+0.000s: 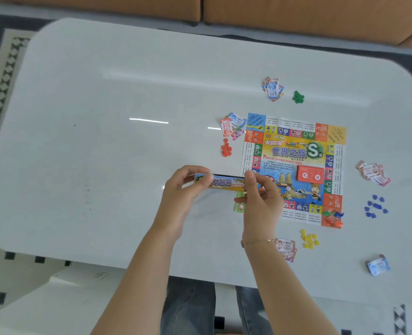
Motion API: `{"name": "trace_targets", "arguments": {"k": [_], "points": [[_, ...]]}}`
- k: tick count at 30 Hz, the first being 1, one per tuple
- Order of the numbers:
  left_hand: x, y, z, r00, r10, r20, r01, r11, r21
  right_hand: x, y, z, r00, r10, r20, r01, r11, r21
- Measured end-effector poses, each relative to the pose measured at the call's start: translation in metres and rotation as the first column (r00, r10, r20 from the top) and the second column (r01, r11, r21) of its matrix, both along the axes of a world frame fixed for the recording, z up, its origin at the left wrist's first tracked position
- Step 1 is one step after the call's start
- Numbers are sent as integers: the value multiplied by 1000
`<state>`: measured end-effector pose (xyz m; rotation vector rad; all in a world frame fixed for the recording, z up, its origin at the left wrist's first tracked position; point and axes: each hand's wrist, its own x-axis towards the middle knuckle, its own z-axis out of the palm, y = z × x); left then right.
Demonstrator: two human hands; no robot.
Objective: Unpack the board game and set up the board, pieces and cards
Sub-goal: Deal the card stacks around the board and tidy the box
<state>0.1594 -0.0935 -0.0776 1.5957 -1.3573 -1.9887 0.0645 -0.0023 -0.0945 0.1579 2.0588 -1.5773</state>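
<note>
The colourful game board (pixel 294 151) lies flat on the white table (pixel 103 105), right of centre. A red card deck (pixel 310 175) sits on the board. My left hand (pixel 183 189) and my right hand (pixel 260 194) each grip one end of the small flat game box (pixel 224 183), held edge-on just above the table at the board's left edge. My right hand covers the board's lower left corner. Loose pieces lie in piles: red (pixel 226 148), green (pixel 298 97), blue (pixel 375 206), yellow (pixel 309 239). A few pawns (pixel 334 216) rest on the board's lower right corner.
Paper money stacks lie around the board: upper left (pixel 232 125), top (pixel 272 89), right (pixel 373 173), below (pixel 286 249), and one near the table's right front edge (pixel 378 265). A tan sofa (pixel 296 13) stands beyond the table. My legs are under the near edge.
</note>
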Motion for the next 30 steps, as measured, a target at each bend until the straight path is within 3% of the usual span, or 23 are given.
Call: {"name": "trace_targets", "arguments": {"k": [3,7,11,13,16,23,27,30], "points": [[1,-7,3,999,12,-51,-4,989,147,2,2,-1,1000,18,-7,-18,1000,8],[1,-9,4,998,17,-58,-7,986,168,4,0,-1,1000,-5,9,5,1000,6],[-5,-3,3,984,146,-104,-128,978,165,2,-1,1,998,-19,52,19,1000,-6],[-5,8,-1,977,191,-95,-190,982,17,0,-2,2,997,-17,71,18,1000,-7],[1,27,-6,986,138,-95,-159,950,-269,-3,-1,0,998,-8,58,7,1000,4],[11,31,-14,997,76,-9,-70,869,-490,1,5,-3,999,24,49,-24,1000,3],[14,28,-12,982,-45,183,167,657,-735,2,4,0,999,0,45,-1,1000,2],[15,26,-13,966,-72,247,239,606,-759,0,3,2,995,-49,87,52,998,-28]]}}
